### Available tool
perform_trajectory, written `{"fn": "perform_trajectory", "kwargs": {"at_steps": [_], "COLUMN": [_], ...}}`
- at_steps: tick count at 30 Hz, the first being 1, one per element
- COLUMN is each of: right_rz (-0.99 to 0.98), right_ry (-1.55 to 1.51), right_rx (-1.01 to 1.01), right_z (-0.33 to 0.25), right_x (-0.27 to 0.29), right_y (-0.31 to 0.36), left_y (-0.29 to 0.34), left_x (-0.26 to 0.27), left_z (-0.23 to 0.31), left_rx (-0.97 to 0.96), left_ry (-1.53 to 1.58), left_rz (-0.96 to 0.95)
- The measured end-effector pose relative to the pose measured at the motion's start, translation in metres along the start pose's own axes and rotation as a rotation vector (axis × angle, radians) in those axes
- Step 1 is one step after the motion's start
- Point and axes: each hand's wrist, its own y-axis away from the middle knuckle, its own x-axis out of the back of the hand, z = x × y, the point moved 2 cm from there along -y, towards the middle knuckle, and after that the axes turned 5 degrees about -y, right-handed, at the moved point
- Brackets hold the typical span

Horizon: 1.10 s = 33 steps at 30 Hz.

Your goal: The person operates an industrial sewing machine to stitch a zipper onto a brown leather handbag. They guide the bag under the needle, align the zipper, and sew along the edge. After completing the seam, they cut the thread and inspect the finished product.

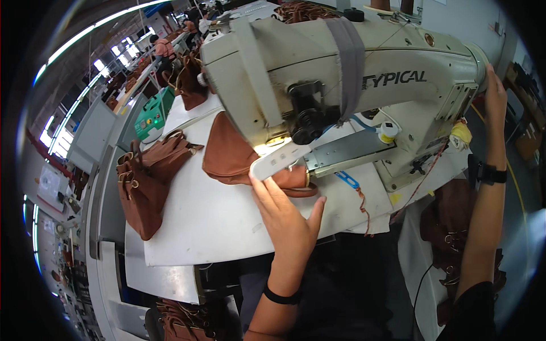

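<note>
A brown leather handbag (227, 152) lies under the head of a cream sewing machine (307, 54), partly hidden by it. A white oblong bar (281, 161) juts out below the lit needle area and covers part of the bag. My left hand (287, 219) touches the near end of this bar beside the bag, fingers stretched out and thumb spread. At the machine's right end, my right hand (496, 99) grips the rim of the handwheel (478, 63), some of its fingers hidden. The needle itself is out of sight behind the bar.
Another brown handbag (145, 184) stands on the white table (199, 227) at left. A blue plastic strip (347, 179) with a twisted cord lies by the machine bed. More brown bags hang at lower right (449, 227). A green box (153, 113) stands farther back; people work beyond.
</note>
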Motion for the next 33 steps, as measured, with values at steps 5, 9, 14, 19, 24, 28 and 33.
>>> {"fn": "perform_trajectory", "kwargs": {"at_steps": [5, 9, 14, 19, 24, 28, 33], "right_rz": [0.287, -0.397, -0.485, -0.397, -0.428, -0.353, -0.409], "right_ry": [-0.336, -0.466, -0.169, 0.023, 0.005, 0.095, 0.079], "right_rx": [0.117, 0.333, 0.454, 0.373, 0.402, 0.426, 0.368], "right_z": [-0.062, -0.132, -0.177, -0.205, -0.198, -0.177, -0.185], "right_x": [0.046, 0.018, -0.095, -0.124, -0.116, -0.114, -0.111], "right_y": [0.133, 0.291, 0.348, 0.352, 0.346, 0.34, 0.341], "left_y": [-0.032, -0.057, -0.07, -0.07, -0.07, -0.063, -0.056], "left_x": [-0.031, -0.036, -0.029, -0.031, -0.028, -0.023, -0.008], "left_z": [-0.022, -0.045, -0.065, -0.06, -0.06, -0.06, -0.052], "left_rx": [0.032, -0.107, -0.277, -0.344, -0.304, -0.227, -0.257], "left_ry": [0.072, 0.184, 0.203, 0.264, 0.286, 0.237, 0.109], "left_rz": [-0.1, -0.261, -0.327, -0.249, -0.331, -0.375, -0.057]}}
